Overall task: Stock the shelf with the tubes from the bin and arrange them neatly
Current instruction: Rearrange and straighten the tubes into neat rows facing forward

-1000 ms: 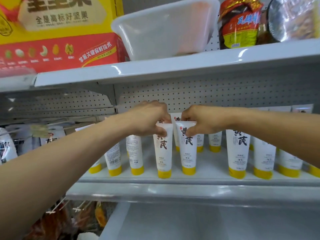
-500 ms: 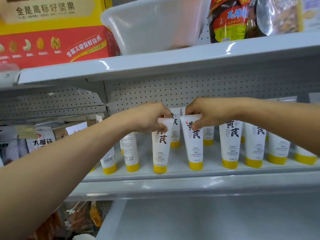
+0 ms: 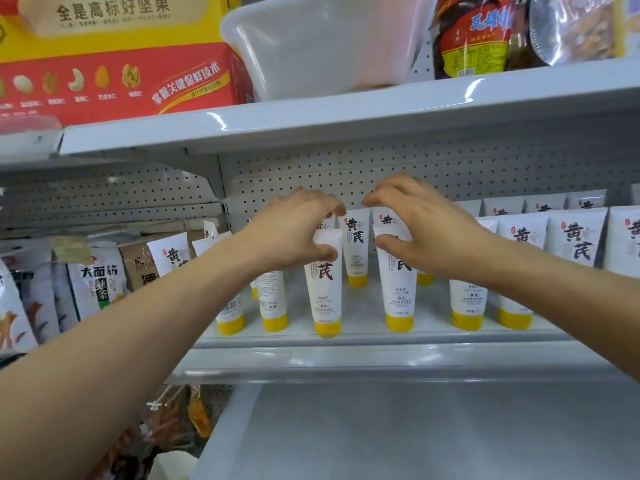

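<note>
A shop: pegboard-backed metal shelving (image 3: 346, 112) stocked with rows of identical tubes (image 3: 575, 237) and snack packets (image 3: 471, 36).

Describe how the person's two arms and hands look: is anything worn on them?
Both forearms are bare, with no sleeve in view. The left hand and right hand wear no gloves; no rings, watch or bracelet are visible. Fingernails look short and unpainted.

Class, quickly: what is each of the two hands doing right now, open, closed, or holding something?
Left hand: pinching the top of a front-row tube.
Right hand: pinching the top of the neighbouring tube.
</note>
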### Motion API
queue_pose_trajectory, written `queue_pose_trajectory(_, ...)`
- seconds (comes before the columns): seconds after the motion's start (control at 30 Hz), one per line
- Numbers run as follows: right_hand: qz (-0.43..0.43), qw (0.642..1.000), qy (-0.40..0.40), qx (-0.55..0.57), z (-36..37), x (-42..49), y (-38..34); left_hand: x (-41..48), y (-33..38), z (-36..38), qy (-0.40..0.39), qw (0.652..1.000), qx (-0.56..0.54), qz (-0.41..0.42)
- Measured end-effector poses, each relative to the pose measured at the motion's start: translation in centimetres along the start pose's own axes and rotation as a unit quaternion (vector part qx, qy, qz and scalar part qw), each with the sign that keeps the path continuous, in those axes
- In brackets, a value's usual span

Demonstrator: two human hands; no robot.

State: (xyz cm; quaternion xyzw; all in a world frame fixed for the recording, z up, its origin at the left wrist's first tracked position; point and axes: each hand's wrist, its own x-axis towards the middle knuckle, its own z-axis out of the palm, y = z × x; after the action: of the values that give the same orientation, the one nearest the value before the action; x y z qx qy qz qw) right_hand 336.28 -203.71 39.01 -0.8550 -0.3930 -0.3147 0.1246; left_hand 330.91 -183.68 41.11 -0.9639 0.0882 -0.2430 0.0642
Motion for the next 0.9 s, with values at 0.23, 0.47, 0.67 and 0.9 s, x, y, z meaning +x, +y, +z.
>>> queue_pose_trajectory(0.23,0.097,0.980,0.142,0.103,4.1,-6.1,-1.9,-6.9,3.3,4.7,0.317,0.936,-0.141,-0.062)
queue_pose_trajectory(0.47,0.181,0.977,0.076,0.086,9.9,-12.1,-2.7,-11.9,6.0,12.8,0.182,0.956,-0.182,-0.140)
queue_pose_trajectory(0.67,0.169,0.984,0.027,-0.043,10.7,-11.3,-2.4,-10.7,5.0,14.1,0.091,0.983,-0.056,-0.149)
queue_pose_trajectory(0.9,0.162,0.984,0.018,-0.078,11.0,-10.5,-2.6,-9.7,4.6,14.5,0.114,0.983,-0.057,-0.135)
